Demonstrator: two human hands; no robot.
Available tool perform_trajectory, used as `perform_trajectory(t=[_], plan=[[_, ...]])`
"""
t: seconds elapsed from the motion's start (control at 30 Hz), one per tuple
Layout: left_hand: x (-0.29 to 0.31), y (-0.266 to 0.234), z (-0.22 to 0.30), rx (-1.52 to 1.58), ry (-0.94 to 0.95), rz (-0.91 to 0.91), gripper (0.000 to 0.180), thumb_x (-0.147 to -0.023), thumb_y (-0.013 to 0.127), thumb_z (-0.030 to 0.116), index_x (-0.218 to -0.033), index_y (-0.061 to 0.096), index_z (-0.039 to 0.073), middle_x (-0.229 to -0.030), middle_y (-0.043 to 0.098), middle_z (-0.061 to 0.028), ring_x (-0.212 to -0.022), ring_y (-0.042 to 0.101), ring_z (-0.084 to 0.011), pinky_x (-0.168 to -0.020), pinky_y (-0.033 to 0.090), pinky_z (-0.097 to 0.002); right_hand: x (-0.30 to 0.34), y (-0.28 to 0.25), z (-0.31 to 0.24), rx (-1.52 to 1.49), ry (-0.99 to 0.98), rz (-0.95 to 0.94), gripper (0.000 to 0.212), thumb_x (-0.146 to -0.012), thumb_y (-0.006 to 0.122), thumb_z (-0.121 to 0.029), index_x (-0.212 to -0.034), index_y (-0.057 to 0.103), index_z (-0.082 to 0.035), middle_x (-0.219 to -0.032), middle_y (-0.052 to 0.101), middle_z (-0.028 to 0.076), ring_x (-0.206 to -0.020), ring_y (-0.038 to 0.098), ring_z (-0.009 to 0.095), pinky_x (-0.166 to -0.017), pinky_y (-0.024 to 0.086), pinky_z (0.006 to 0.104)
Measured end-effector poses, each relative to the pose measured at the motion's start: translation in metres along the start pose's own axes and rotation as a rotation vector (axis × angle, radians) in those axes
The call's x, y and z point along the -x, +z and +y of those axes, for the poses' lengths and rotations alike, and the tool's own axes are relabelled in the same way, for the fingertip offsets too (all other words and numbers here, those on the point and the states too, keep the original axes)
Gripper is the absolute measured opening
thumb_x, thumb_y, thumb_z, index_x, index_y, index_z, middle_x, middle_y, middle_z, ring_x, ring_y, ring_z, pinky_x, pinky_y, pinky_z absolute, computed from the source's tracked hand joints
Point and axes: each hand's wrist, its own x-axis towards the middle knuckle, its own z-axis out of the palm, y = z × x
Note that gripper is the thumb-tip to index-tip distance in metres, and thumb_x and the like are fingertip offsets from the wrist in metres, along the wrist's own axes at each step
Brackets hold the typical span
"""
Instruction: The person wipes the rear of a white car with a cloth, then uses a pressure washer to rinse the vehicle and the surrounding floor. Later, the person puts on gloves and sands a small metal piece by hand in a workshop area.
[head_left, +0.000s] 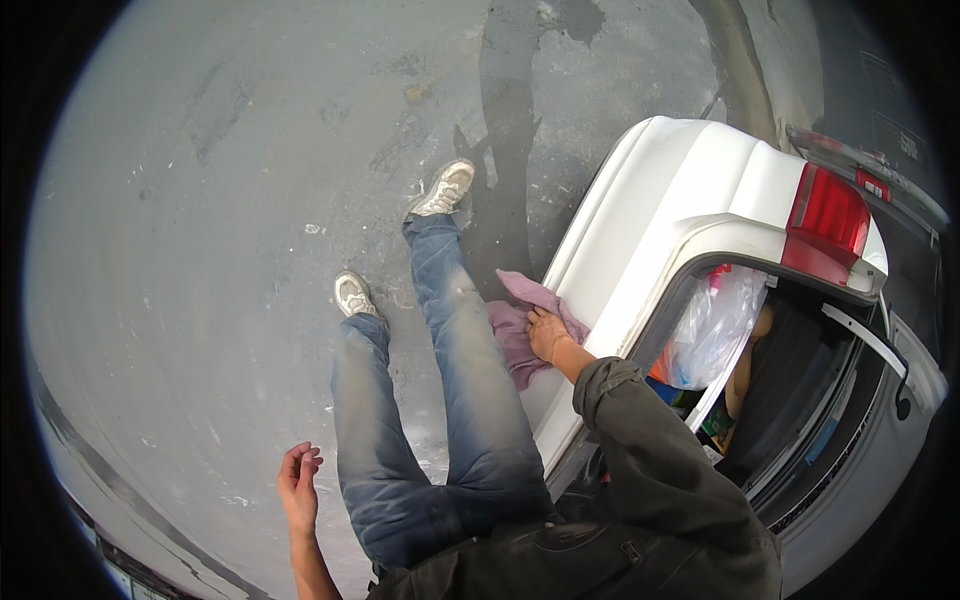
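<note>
My right hand (546, 332) presses a crumpled pink cloth (517, 337) against the side of a white car (645, 215), its fingers bent over the fabric. One corner of the cloth sticks out past the bodywork, and the lower part hangs beside my leg. To the left, my left hand (299, 474) hangs in the air away from the car. Its fingers are loosely curled and a little apart, with nothing in them.
The car's red tail light (827, 222) is at the right. Through the car's opening shows a clear plastic bag (712, 328) among other items. My shoes (443, 188) stand on worn grey floor (220, 250). A dark wet streak (508, 130) runs across it.
</note>
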Motion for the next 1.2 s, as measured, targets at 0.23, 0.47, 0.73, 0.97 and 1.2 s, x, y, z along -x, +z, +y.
perform_trajectory(t=[0.23, 0.47, 0.73, 0.97, 1.2], plan=[[-0.056, 0.072, 0.144, -0.065, -0.041, 0.005, 0.031, -0.100, 0.055, 0.025, -0.118, 0.059, 0.000, -0.105, 0.067, -0.0104, -0.092, 0.063, -0.0168, -0.084, 0.048, -0.0295, -0.006, -0.117, 0.250, -0.213, 0.235, 0.036, 0.037, -0.094, 0.042, -0.021, -0.120, 0.067, -0.012, -0.128, 0.058, 0.006, -0.125, 0.045, 0.027, -0.106, 0.032, 0.0400], [-0.069, 0.177, 0.294, -0.075, -0.046, -0.104, 0.031, -0.101, 0.054, 0.022, -0.121, 0.057, -0.001, -0.107, 0.067, -0.0110, -0.093, 0.062, -0.0167, -0.086, 0.049, -0.0301, 0.003, -0.152, 0.484, -0.374, 0.589, -0.004, 0.053, -0.098, 0.039, -0.038, -0.142, 0.048, -0.008, -0.150, 0.040, 0.013, -0.138, 0.034, 0.034, -0.114, 0.024, 0.0443], [-0.106, 0.212, 0.389, -0.136, -0.054, -0.170, 0.030, -0.100, 0.055, 0.019, -0.121, 0.057, -0.003, -0.107, 0.066, -0.0112, -0.092, 0.061, -0.0160, -0.086, 0.050, -0.0301, 0.025, -0.154, 0.376, -0.189, 0.099, -0.148, 0.054, -0.099, 0.028, -0.025, -0.147, 0.041, -0.005, -0.158, 0.029, 0.012, -0.149, 0.016, 0.035, -0.117, 0.003, 0.0600], [-0.158, 0.211, 0.469, -0.206, 0.043, -0.127, 0.030, -0.101, 0.054, 0.022, -0.118, 0.058, -0.002, -0.105, 0.066, -0.0098, -0.092, 0.061, -0.0160, -0.086, 0.048, -0.0301, -0.001, -0.138, 0.416, -0.460, 0.073, -0.289, 0.065, -0.095, 0.042, -0.038, -0.147, 0.036, 0.001, -0.155, 0.032, 0.018, -0.142, 0.034, 0.031, -0.118, 0.019, 0.0404], [-0.192, 0.230, 0.499, -0.309, -0.015, -0.066, 0.030, -0.100, 0.056, 0.025, -0.117, 0.059, 0.000, -0.103, 0.067, -0.0087, -0.090, 0.062, -0.0153, -0.083, 0.048, -0.0295, -0.007, -0.091, 0.620, -0.939, 0.583, -0.408, 0.072, -0.095, 0.035, -0.059, -0.155, 0.023, -0.022, -0.164, 0.011, 0.009, -0.149, 0.012, 0.037, -0.117, 0.017, 0.0555]])
